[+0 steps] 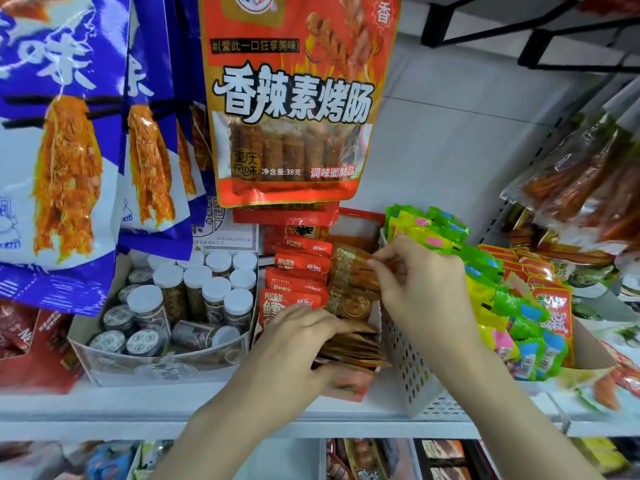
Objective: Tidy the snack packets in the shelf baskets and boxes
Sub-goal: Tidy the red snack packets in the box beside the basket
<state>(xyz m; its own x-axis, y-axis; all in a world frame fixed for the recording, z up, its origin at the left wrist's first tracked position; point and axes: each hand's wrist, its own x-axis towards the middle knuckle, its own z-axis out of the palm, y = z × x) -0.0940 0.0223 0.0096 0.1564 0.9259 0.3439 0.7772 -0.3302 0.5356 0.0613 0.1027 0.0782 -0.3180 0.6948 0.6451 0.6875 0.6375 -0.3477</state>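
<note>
Brown packets (351, 344) under left hand (304, 336) (box)

I read on the hanging orange-red packet (294, 98): "爱此一口狂享美味", large white "香辣素烤肠", "重庆风味", "净含量:38克", "调味面制品", and "香" at its top right corner. I read on the small red packets (300, 268) in the box below: "阿拉斯加". The blue hanging bags (59, 133) show only partial white characters, which I cannot make out.
</note>
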